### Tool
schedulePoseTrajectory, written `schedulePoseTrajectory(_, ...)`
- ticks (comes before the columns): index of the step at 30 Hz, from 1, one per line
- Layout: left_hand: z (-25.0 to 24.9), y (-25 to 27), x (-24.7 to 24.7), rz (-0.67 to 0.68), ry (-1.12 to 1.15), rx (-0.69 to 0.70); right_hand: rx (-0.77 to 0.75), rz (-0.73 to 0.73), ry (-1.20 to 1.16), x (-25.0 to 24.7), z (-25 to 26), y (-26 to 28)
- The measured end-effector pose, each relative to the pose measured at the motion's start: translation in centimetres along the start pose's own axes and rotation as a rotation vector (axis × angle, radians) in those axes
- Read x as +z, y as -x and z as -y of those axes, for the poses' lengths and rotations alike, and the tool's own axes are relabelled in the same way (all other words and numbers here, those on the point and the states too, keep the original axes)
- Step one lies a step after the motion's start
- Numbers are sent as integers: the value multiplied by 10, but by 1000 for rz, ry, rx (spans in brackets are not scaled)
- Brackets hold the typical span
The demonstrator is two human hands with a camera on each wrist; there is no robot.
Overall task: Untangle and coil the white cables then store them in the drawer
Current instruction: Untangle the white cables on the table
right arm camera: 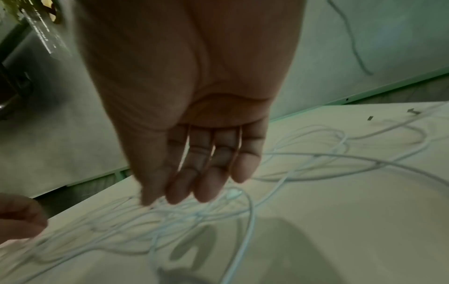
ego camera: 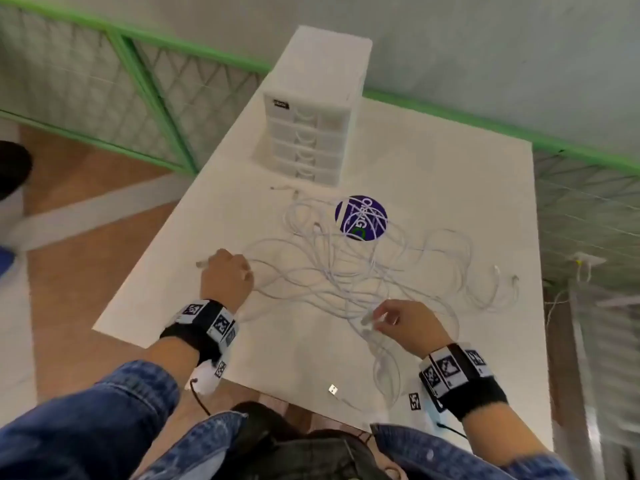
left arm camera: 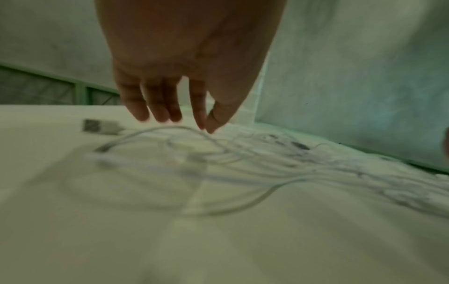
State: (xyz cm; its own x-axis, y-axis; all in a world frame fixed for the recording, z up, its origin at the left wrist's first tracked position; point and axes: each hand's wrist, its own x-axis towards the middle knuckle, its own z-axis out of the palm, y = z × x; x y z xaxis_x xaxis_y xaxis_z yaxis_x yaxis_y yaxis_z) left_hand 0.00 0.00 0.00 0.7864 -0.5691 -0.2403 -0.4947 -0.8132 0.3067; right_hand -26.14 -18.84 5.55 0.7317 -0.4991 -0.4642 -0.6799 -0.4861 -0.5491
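A tangle of white cables (ego camera: 346, 271) sprawls over the middle of the white table (ego camera: 277, 348). My left hand (ego camera: 227, 273) is at the tangle's left edge, beside a USB plug (ego camera: 202, 263). In the left wrist view its thumb and index fingertips (left arm camera: 206, 127) pinch a raised cable loop (left arm camera: 150, 132); the USB plug (left arm camera: 99, 127) lies to their left. My right hand (ego camera: 401, 318) hovers at the tangle's near side by a connector (ego camera: 367, 321). Its fingers (right arm camera: 204, 184) hang straight over the cables (right arm camera: 303, 159), holding nothing visible. The white drawer unit (ego camera: 311, 133) stands at the back, all drawers closed.
A round purple sticker (ego camera: 361, 217) lies under the far strands. Another USB plug (ego camera: 333, 389) sits near the table's front edge. Loose connector ends (ego camera: 497, 271) lie to the right. A green railing (ego camera: 145, 84) runs behind the table, with the floor off its left edge.
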Motion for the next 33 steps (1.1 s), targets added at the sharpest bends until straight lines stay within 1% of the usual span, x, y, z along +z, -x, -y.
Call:
schedulePoseTrajectory(2, 19, -1, -1, -110, -26, -141, -48, 151, -9, 14, 7, 3)
schedulePoseTrajectory(3, 28, -1, 0, -123, -20, -197, -71, 244, 7, 22, 11, 6)
schedulePoseTrajectory(4, 36, 0, -1, -118, -15, -225, -88, 343, 32, 33, 15, 9)
schedulePoseTrajectory(5, 41, 0, 1, -84, -13, -231, -101, 408, 87, 44, 16, 9)
schedulePoseTrajectory(6, 45, -2, 3, -64, -25, -212, -113, 443, 155, 52, 17, 7)
schedulePoseTrajectory(7, 48, -4, 5, -57, -34, -181, -129, 458, 230, 60, 15, 4)
schedulePoseTrajectory(9, 51, -7, 6, -83, 4, -120, -178, 441, 373, 74, 13, 3)
schedulePoseTrajectory(11, 54, -10, 6, -91, 87, -94, -226, 392, 481, 82, 13, 5)
schedulePoseTrajectory(14, 54, -15, 3, -100, 219, -59, -246, 324, 483, 82, 13, 6)
schedulePoseTrajectory(16, 50, -20, -1, -136, 296, -10, -216, 242, 400, 80, 10, 4)
schedulePoseTrajectory(18, 43, -25, -10, -208, 354, 81, -123, 147, 273, 78, 7, 4)
schedulePoseTrajectory(21, 27, -33, -31, -320, 439, 241, 16, 46, 98, 76, 9, 4)
schedulePoseTrajectory(23, 13, -38, -47, -363, 506, 326, 59, -14, 30, 72, 13, 6)
schedulePoseTrajectory(25, -1, -42, -60, -376, 581, 401, 68, -88, -64, 68, 19, 9)
schedulePoseTrajectory(27, -16, -48, -68, -335, 665, 432, 47, -208, -197, 62, 26, 13)
schedulePoseTrajectory(29, -35, -50, -74, -214, 777, 421, 13, -344, -302, 52, 36, 18)
schedulePoseTrajectory(31, -55, -46, -76, -68, 925, 442, -13, -466, -332, 40, 47, 23)
schedulePoseTrajectory(33, -73, -43, -74, 43, 1039, 444, -40, -540, -376, 25, 55, 26)
